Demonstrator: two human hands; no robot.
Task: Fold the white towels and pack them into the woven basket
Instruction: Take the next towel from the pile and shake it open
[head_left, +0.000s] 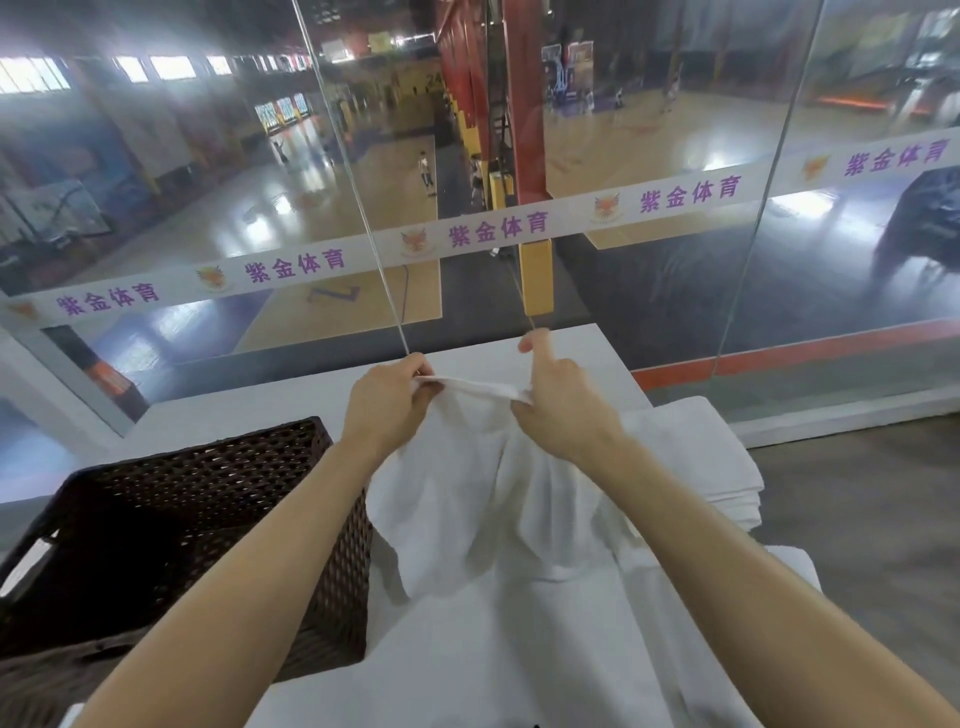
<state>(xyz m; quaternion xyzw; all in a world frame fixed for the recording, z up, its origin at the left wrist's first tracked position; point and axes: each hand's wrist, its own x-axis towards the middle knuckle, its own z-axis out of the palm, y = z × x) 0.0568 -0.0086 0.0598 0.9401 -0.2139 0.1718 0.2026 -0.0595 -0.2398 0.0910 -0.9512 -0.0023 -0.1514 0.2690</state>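
A white towel (488, 499) hangs in loose folds above the white table (249, 410), held up by its top edge. My left hand (387, 402) pinches that edge at the left. My right hand (558, 402) pinches it at the right, with one finger raised. The hands are close together, the edge stretched between them. A dark brown woven basket (208, 467) stands on the table to the left of the towel, under my left forearm. Its inside looks dark and I see no towel in it. More white cloth (519, 649) lies flat on the table below the hanging towel.
A stack of folded white towels (711, 467) sits at the table's right edge. A glass wall (675, 291) with a printed white band rises just behind the table, overlooking sports courts. Wooden floor (857, 509) lies to the right of the table.
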